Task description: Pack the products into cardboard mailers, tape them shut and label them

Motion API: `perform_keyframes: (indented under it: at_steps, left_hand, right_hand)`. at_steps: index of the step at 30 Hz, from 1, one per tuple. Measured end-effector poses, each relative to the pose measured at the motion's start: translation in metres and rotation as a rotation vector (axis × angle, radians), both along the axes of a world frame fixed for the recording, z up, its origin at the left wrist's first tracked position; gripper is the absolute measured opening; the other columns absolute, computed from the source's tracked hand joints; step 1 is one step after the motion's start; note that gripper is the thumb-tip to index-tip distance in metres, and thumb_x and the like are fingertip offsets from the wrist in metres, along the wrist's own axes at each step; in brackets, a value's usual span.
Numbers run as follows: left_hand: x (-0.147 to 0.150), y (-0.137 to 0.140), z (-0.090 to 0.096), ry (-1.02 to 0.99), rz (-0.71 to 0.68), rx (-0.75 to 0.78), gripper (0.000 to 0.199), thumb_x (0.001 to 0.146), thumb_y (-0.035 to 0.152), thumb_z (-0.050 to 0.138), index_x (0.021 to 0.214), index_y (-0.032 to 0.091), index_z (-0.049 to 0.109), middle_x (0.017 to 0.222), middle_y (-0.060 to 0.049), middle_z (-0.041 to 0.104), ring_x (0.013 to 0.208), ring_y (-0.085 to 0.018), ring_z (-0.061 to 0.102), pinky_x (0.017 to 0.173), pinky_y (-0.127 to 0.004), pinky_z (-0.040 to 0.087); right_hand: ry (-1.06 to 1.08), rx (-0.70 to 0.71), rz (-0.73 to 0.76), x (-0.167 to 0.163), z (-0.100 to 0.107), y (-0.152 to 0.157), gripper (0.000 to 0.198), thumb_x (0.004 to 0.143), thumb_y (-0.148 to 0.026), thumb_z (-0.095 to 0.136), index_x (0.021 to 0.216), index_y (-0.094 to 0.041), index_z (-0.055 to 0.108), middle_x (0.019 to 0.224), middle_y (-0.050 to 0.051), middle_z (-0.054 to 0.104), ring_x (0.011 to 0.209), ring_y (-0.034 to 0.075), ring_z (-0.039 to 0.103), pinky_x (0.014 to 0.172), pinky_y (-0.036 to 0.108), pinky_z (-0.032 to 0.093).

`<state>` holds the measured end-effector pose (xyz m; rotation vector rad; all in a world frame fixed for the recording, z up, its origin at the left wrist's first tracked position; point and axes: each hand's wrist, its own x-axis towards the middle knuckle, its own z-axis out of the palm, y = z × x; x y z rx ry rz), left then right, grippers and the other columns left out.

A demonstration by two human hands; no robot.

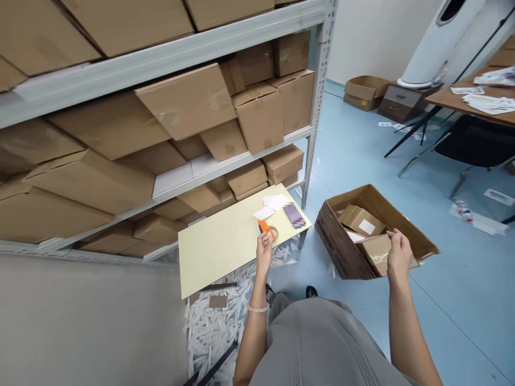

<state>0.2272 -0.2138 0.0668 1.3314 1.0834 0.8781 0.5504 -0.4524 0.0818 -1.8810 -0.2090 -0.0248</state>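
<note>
My left hand (pixel 264 249) is closed, fingertips together, just in front of an orange tape dispenser (pixel 263 226) with a roll of tape (pixel 274 232) on the pale yellow tabletop (pixel 221 252). What is between those fingers, if anything, cannot be made out. Over the near right side of a large open carton (pixel 338 244), my right hand (pixel 399 250) has its fingers pinched together. It overlaps a taped cardboard box (pixel 376 253) in the carton, and its grip is hidden. Another small box (pixel 362 221) with a white label lies farther back inside.
White papers (pixel 275 201) and a blurred purple item (pixel 295 215) lie on the tabletop's far end. Shelving (pixel 257 155) full of cardboard boxes stands behind. Shredded paper (pixel 217 332) covers the floor below the table. A black chair (pixel 477 140) and brown desk (pixel 454 99) are at right.
</note>
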Motion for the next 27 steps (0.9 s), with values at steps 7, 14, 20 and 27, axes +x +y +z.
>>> perform_keyframes:
  at_steps: [7,14,20,27]
  left_hand:
    - [-0.083,0.008,0.013,0.099,0.116,0.049,0.049,0.090,0.055,0.055,0.126,0.020,0.051,0.121,-0.015,0.067,0.119,-0.022,0.062,0.109,-0.043,0.042]
    - [-0.166,0.007,0.067,0.235,0.318,0.250,0.058,0.098,0.056,0.038,0.146,0.025,0.039,0.149,-0.012,0.049,0.142,-0.022,0.041,0.120,-0.043,0.026]
    - [-0.221,-0.037,0.096,0.278,0.589,0.351,0.060,0.099,0.057,0.033,0.150,0.026,0.036,0.154,-0.009,0.044,0.146,-0.022,0.035,0.123,-0.043,0.021]
    - [-0.246,-0.138,0.067,0.262,0.868,0.210,0.060,0.098,0.057,0.035,0.150,0.027,0.037,0.156,-0.006,0.041,0.146,-0.022,0.033,0.124,-0.041,0.019]
  right_hand:
    - [-0.069,0.093,0.138,-0.072,0.050,0.072,0.057,0.095,-0.055,0.040,0.130,-0.015,0.060,0.119,0.015,0.069,0.117,0.027,0.059,0.103,0.047,0.040]
    - [-0.191,0.136,0.436,-0.149,0.088,0.138,0.053,0.097,-0.051,0.039,0.133,-0.018,0.059,0.124,0.013,0.067,0.118,0.026,0.059,0.103,0.046,0.040]
    - [-0.180,0.139,0.766,-0.202,0.085,0.178,0.053,0.097,-0.052,0.039,0.136,-0.019,0.057,0.126,0.012,0.067,0.120,0.026,0.058,0.103,0.044,0.041]
    - [-0.142,0.093,1.190,-0.259,0.074,0.180,0.058,0.095,-0.056,0.039,0.139,-0.020,0.054,0.128,0.013,0.066,0.124,0.027,0.056,0.106,0.046,0.039]
